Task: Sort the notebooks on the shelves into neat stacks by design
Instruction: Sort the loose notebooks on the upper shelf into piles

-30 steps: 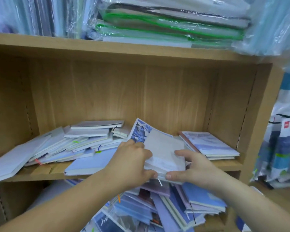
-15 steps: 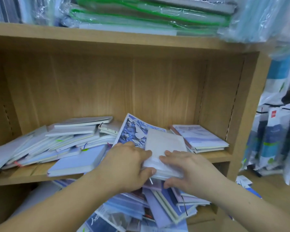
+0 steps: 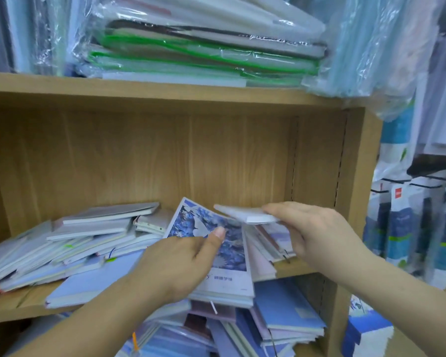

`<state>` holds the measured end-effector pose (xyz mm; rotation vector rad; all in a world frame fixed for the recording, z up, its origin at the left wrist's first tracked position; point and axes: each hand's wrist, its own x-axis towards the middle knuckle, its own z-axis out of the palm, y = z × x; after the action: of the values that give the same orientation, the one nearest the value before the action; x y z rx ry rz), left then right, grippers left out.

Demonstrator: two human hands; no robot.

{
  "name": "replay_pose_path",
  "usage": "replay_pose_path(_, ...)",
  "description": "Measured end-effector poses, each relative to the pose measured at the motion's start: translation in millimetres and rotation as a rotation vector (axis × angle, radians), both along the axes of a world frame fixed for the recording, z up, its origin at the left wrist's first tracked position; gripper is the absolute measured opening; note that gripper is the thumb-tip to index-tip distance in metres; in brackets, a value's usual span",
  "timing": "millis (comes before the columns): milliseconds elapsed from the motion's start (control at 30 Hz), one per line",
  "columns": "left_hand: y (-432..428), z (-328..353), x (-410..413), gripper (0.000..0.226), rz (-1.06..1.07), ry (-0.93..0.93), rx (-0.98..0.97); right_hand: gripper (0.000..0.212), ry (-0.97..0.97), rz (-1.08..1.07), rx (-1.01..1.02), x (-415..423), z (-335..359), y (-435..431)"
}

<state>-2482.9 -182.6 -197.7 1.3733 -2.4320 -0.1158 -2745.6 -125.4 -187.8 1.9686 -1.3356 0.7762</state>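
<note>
My right hand (image 3: 317,233) grips a thin white notebook (image 3: 245,215) and holds it in the air above the middle shelf (image 3: 13,306). My left hand (image 3: 180,264) holds a notebook with a blue floral cover (image 3: 229,251), thumb on top of the cover; it lies on a small pile at the shelf's front edge. A messy heap of pale notebooks (image 3: 83,240) spreads over the left half of the shelf. A lilac notebook (image 3: 88,282) lies in front of that heap. A low stack (image 3: 276,238) sits at the shelf's right, partly hidden behind my right hand.
On the shelf below lies a jumble of blue and purple notebooks (image 3: 281,315). Plastic-wrapped green and grey folders (image 3: 204,47) fill the top shelf. Packaged goods (image 3: 407,228) hang on a rack to the right of the bookcase's side panel (image 3: 358,202).
My right hand has lifted the white notebook off the pile and moved it up and to the right. This uncovered the floral cover, on which my left hand stays.
</note>
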Motion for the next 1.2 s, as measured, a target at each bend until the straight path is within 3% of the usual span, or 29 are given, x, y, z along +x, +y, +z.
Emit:
replay_pose_path(167,-22.7,5.3,-28.2,0.077,-0.03,-0.07,0.004,0.057,0.012,-0.082,-0.065,-25.2,2.4,-33.8)
replay_pose_path(233,-28.4,4.5,-39.7,0.072,-0.052,-0.073,0.024,0.053,0.084,-0.26,0.174,-37.3,-9.8,-47.5)
replay_pose_path(300,-31.1,-0.3,-46.8,0.067,-0.095,-0.11,0.013,0.047,0.116,-0.499,0.571,-43.5,-26.0,-52.2)
replay_pose_path(367,-35.8,-7.2,-47.8,0.07,-0.116,-0.17,-0.036,0.055,-0.012,-0.557,0.882,-39.3,-33.4,-48.9)
replay_pose_path(400,-38.1,-10.1,-46.5,0.072,-0.115,-0.192,-0.048,0.059,-0.089,-0.515,0.914,-35.0,-32.9,-47.7)
replay_pose_path(500,-44.6,-13.8,-38.2,0.072,-0.138,-0.19,0.0,0.06,-0.161,-0.356,0.779,-18.2,-29.9,-50.4)
replay_pose_path(600,-45.3,-9.4,-19.0,0.064,-0.197,-0.171,-0.006,0.048,-0.244,-0.215,0.791,-6.5,-37.9,-59.9)
replay_pose_path(733,-40.0,-4.3,18.5,0.063,-0.238,-0.327,-0.197,0.041,-0.291,-0.237,0.835,-22.2,-46.6,-79.2)
replay_pose_path(867,-36.8,-7.1,41.5,0.079,-0.21,-0.267,-0.131,0.041,-0.316,-0.322,0.802,-24.4,-45.7,-90.9)
replay_pose_path(1000,-37.7,-11.0,43.1,0.076,-0.182,-0.208,-0.077,0.04,-0.255,-0.466,0.721,-17.9,-46.5,-98.5)
replay_pose_path(1133,-36.3,-17.7,32.0,0.073,-0.147,-0.198,-0.05,0.037,-0.446,-0.358,0.628,6.7,-42.2,-96.0)
replay_pose_path(1200,-35.7,-19.7,23.2,0.071,-0.107,-0.184,-0.077,0.036,-0.419,-0.338,0.682,14.7,-42.1,-90.1)
